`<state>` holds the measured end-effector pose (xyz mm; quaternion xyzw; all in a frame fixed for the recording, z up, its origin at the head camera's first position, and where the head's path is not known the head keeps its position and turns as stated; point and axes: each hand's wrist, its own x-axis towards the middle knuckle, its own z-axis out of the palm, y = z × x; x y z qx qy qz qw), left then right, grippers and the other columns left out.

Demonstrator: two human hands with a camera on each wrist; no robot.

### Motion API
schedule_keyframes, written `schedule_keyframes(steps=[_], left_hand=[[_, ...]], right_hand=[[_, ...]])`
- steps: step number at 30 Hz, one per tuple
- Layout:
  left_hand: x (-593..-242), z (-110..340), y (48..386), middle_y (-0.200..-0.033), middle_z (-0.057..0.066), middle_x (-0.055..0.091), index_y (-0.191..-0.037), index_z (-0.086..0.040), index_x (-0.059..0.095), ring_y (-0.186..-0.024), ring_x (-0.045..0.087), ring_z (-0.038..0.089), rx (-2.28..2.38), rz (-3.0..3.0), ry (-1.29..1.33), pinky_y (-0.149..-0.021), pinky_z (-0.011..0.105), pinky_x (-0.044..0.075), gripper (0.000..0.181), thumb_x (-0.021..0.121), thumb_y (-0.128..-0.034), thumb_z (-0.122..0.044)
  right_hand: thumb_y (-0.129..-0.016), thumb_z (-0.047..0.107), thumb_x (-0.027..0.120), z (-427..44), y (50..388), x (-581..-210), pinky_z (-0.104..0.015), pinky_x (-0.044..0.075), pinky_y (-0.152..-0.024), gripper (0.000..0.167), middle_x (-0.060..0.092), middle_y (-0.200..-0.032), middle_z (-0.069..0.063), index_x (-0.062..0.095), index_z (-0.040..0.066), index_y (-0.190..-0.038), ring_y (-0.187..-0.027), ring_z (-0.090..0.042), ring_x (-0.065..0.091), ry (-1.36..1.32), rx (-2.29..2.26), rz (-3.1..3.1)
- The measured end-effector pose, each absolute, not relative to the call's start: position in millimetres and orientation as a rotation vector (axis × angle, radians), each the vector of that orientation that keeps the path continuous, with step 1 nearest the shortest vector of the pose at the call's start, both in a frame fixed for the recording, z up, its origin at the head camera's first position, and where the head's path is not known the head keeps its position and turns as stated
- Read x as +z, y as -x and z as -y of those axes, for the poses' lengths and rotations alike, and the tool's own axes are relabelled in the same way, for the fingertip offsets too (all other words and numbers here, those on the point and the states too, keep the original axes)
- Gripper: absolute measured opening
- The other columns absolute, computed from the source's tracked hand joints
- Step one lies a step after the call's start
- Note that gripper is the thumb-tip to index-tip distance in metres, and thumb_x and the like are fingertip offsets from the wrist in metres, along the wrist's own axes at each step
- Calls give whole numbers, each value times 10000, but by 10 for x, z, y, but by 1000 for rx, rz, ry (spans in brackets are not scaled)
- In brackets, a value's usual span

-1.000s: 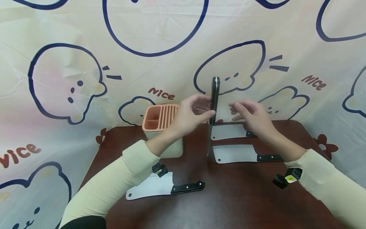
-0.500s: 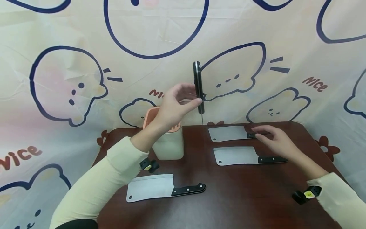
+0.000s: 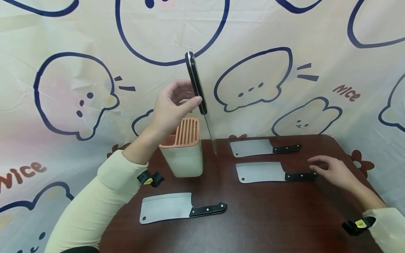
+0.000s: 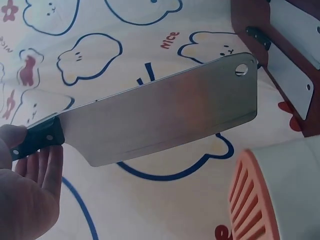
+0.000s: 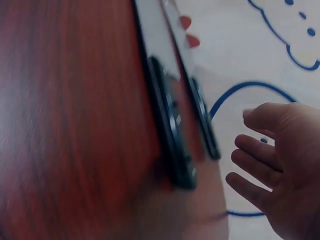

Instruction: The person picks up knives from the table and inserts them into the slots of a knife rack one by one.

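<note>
The left hand (image 3: 172, 107) is pinching the handle of a cleaver (image 4: 160, 112), with its thumb on one side and its fingers on the other, and is holding it in the air, handle up and blade slanting down to that hand's right. The right hand (image 3: 335, 172) is hovering, loosely open and holding nothing, just beside the handle end of the nearer cleaver (image 3: 261, 172), with the farther cleaver (image 3: 253, 147) lying beyond that. A third cleaver (image 3: 167, 207) is lying on the table (image 3: 253, 218), on the person's side of the left hand. The step in hand seems to be carrying the held cleaver about the knife holder (image 3: 185, 161), which is standing just below the left hand; the next move is probably calling for a steady pinch and a straighter blade, kept clear of the holder's slotted top. Compared with half a second ago, the left hand is holding its cleaver farther left, higher and more tilted, and is leaving the slots in plain sight; the right hand is hovering farther right and closer to the person, away from the farther cleaver's handle.
</note>
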<state>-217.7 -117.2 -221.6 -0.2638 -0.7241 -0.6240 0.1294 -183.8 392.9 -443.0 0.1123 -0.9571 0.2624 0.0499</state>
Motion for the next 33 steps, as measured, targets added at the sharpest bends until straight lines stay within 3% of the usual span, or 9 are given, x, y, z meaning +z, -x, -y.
schedule_keyframes(steps=[3,7,11,19,27,33], left_hand=[[-2186,1242,2186,-1182,114,674,-1294,-39,588,-1101,644,229,-1824,2093,740,-865,302,572,367,705,-946,-66],[-2153,1356,2212,-1176,101,675,-1287,-66,596,-1099,635,234,-1850,2058,711,-871,270,545,358,708,-948,-92],[-2121,1468,2241,-1139,76,680,-1263,-54,612,-1062,651,223,-1881,1970,700,-808,245,531,331,696,-943,-39],[-2044,1638,2263,-1131,78,659,-1228,-51,639,-1065,658,223,-1902,1864,631,-953,255,538,299,693,-937,-8],[-1998,1755,2303,-1141,104,655,-1222,-47,648,-1067,654,245,-1953,1801,587,-971,289,541,303,704,-929,9],[-1989,1796,2323,-1146,114,658,-1233,-41,643,-1077,660,252,-1969,1797,569,-974,304,544,312,710,-930,-2]], right_hand=[[-944,161,738,-4016,1820,-4515,-511,553,-772,313,668,-1200,-255,686,11,-1215,-1074,-427,618,-345,780,2961],[-919,168,760,-4102,1810,-4638,-662,485,-863,363,657,-1211,-267,672,-8,-1225,-1128,-472,590,-342,781,3033],[-904,203,781,-4164,1807,-4757,-670,465,-890,398,658,-1206,-257,674,-12,-1222,-1149,-485,581,-354,763,3073],[-887,180,796,-4186,1794,-4850,-680,445,-907,504,631,-1271,-277,615,-4,-1320,-1195,-490,550,-392,771,3059],[-851,115,810,-4148,1786,-4834,-656,482,-883,520,645,-1227,-265,617,-30,-1312,-1124,-463,596,-474,720,3038],[-848,180,827,-4140,1788,-4830,-670,469,-888,540,642,-1215,-266,626,-30,-1302,-1115,-459,589,-439,725,3056]])
